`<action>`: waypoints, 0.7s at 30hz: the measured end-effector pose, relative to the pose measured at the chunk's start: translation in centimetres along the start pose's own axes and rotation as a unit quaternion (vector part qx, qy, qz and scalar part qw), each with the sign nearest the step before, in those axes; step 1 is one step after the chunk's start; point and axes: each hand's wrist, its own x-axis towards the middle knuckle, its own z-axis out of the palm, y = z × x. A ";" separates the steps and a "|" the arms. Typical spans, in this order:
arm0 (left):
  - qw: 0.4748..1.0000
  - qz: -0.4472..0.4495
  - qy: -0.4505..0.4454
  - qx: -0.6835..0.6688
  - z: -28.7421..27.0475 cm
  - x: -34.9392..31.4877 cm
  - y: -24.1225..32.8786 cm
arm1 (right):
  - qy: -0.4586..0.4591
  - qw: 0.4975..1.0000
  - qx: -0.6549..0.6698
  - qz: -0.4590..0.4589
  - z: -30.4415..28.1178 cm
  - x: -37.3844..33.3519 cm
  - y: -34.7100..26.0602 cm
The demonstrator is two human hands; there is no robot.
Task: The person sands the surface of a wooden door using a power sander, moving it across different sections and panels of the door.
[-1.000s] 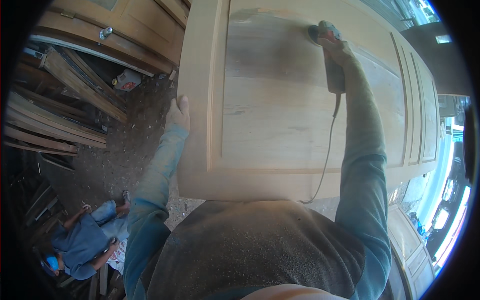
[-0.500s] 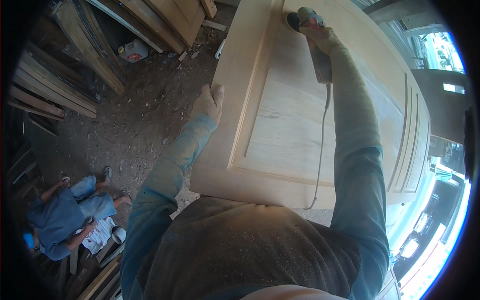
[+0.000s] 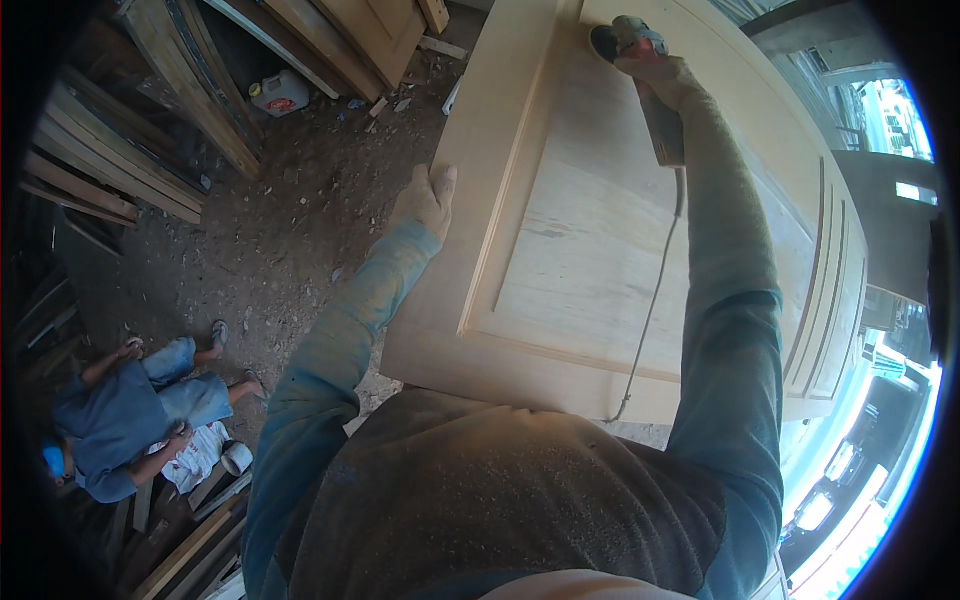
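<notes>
A pale wooden panelled door [image 3: 590, 230] lies in front of me, its near edge against my body. My right hand [image 3: 668, 80] is wrapped round an angle grinder [image 3: 660, 130] near the far end of the door. The grinder's round dark disc [image 3: 604, 42] is over the far left part of the recessed panel; I cannot tell whether it touches the wood. A thin cord [image 3: 655, 290] trails from the tool across the door to its near edge. On the left edge, my left hand [image 3: 427, 203] grips the door, with some fingers hidden by the hand and edge.
To the lower left sits another person [image 3: 125, 410] among wooden offcuts. Boards and door parts [image 3: 130, 150] lean at the upper left, near a whitish plastic jug [image 3: 279, 94]. Scraps litter the dirt floor [image 3: 290, 215]. Bright openings show at the right.
The view has shifted slightly, carrying the scene a little to the right. Both hands keep their holds, and the grinder stays in nearly the same spot on the door.
</notes>
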 end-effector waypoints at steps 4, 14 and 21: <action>1.000 -0.009 -0.003 0.011 -0.7 -0.3 1.1 | -0.018 0.996 -0.076 -0.052 0.8 -2.9 -1.2; 0.998 0.035 0.043 0.008 1.0 0.3 -1.1 | -0.001 0.999 -0.033 0.014 2.8 -6.4 0.3; 1.000 0.026 0.006 0.011 0.4 0.5 -0.1 | 0.141 0.988 0.047 0.040 -5.2 -9.0 16.6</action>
